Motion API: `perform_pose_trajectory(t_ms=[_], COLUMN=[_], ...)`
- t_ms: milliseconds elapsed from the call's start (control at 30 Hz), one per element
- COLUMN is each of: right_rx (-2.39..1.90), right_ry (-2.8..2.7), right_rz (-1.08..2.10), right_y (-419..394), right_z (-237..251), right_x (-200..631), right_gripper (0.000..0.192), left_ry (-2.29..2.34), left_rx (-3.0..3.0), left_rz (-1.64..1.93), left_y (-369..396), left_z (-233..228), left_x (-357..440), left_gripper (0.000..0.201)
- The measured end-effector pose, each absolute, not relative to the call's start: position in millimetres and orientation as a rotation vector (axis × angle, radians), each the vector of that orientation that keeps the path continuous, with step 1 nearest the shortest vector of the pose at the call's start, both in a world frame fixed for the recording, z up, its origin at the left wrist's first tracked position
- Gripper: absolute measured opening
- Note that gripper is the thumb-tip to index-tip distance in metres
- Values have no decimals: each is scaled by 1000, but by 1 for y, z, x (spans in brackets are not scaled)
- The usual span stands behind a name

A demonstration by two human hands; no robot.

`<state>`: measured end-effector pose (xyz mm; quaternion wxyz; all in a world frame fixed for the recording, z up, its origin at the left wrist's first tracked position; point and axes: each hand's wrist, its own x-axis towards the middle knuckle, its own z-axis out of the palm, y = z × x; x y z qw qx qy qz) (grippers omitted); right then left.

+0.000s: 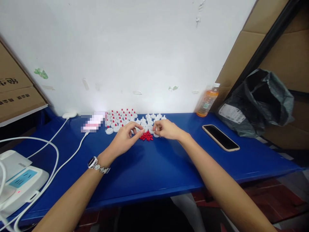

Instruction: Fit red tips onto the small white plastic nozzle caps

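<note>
On the blue table [149, 167] my left hand [125, 138] reaches forward, thumb and forefinger pinched at a small white cap near 585,405. My right hand [167, 129] rests just right of it, fingers curled over a white cap at the edge of the white caps [152, 120]. Between and below the two hands lies a small pile of red pieces [146, 136]. Behind my left hand stands a cluster of white caps with red tips [120, 117]. A watch sits on my left wrist.
A phone [220, 137] lies face up at the right. An orange drink bottle [207, 100] stands against the wall beside a grey plastic bag [258, 100]. White cables [60, 148] and a white device [19, 180] lie at the left. Cardboard boxes flank both sides.
</note>
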<state>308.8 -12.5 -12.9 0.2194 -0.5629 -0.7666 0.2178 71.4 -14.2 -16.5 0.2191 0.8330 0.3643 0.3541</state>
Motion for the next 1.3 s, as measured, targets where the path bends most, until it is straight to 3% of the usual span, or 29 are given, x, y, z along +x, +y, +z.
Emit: perform_pose_trajectory(t_ms=[167, 333, 600, 900, 1033, 1167, 1300], right_rx=[-1714, -1847, -1897, -1963, -1824, -1560, -1363], right_ry=[-2087, -1969, -2098, -2032, -1856, -1769, -1750], right_rz=[372, 159, -5, 5, 58, 305, 477], right_y=[-19, -16, 91, 120, 82, 29, -9], right_z=[-5, 9, 11, 2, 8, 1, -15], right_x=[305, 282, 223, 212, 225, 237, 244], right_gripper=[28, 22, 36, 23, 21, 22, 23], left_ry=[1162, 1315, 1312, 1244, 1261, 1297, 1200], left_rx=[2338, 2356, 2354, 2375, 2377, 2389, 2423], left_rz=[1071, 1103, 1073, 1018, 1142, 1303, 1131], left_y=[-8, 2, 14, 13, 5, -6, -13], left_z=[-11, -13, -28, -31, -27, -26, -29], left_x=[61, 49, 43, 47, 52, 61, 70], left_gripper=[25, 24, 23, 22, 17, 39, 36])
